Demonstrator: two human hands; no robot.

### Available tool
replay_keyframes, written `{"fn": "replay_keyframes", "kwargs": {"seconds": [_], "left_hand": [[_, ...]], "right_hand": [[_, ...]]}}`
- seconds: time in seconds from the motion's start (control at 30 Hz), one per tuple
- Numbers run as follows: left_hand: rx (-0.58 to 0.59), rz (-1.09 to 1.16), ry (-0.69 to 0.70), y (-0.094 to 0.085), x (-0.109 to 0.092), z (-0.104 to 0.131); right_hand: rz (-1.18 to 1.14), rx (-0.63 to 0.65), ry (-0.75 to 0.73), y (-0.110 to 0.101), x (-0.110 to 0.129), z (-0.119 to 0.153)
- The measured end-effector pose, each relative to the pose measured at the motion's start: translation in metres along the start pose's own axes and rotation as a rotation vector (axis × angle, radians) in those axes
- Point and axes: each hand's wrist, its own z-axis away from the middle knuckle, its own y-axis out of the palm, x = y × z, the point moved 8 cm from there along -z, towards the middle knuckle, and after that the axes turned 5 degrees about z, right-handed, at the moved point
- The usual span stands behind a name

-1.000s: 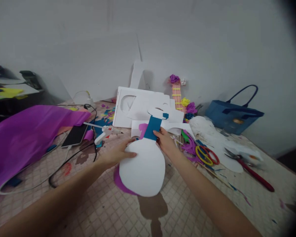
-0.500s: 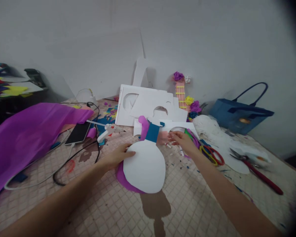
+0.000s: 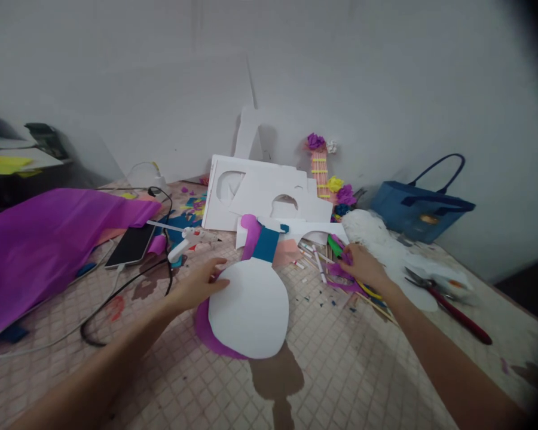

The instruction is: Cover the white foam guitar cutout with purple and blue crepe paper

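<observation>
A white rounded cutout (image 3: 251, 310) with a blue paper band (image 3: 266, 243) round its neck lies over a purple piece (image 3: 208, 334) at the middle. My left hand (image 3: 201, 285) grips the cutout's upper left edge between thumb and fingers. Out to the right, my right hand (image 3: 364, 266) is over purple paper scraps (image 3: 341, 272) beside a green piece (image 3: 334, 246); its fingers are bent and partly hidden among the scraps. Scissors with a yellow handle (image 3: 368, 291) lie partly under that hand.
White cut boards (image 3: 264, 194) lean at the back. A glue gun (image 3: 186, 243), a phone (image 3: 131, 246) and cables are on the left, near purple paper (image 3: 54, 233). Red-handled pliers (image 3: 459, 319) and a blue bag (image 3: 421, 209) stand to the right.
My right hand has moved right, from beside the blue band to the purple scraps and scissors. My left hand stays on the white cutout. The whole view has shifted slightly.
</observation>
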Motion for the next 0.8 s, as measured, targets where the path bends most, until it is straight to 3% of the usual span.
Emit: {"fn": "replay_keyframes", "kwargs": {"seconds": [0.1, 0.27, 0.47, 0.7, 0.8], "left_hand": [[-0.105, -0.111, 0.075, -0.005, -0.006, 0.0], [-0.068, -0.048, 0.041, 0.002, -0.001, -0.002], [-0.071, -0.072, 0.056, -0.001, 0.003, -0.002], [-0.07, -0.083, 0.064, -0.002, 0.0, -0.002], [-0.082, -0.102, 0.072, -0.002, -0.003, -0.001]], "right_hand": [[0.074, -0.022, 0.08, 0.003, -0.01, 0.0], [0.168, -0.017, 0.229, 0.004, -0.026, -0.012], [0.238, 0.102, 0.26, 0.018, -0.03, -0.027], [0.239, 0.143, 0.257, 0.005, -0.043, -0.036], [0.241, 0.186, 0.241, 0.009, -0.042, -0.034]]}}
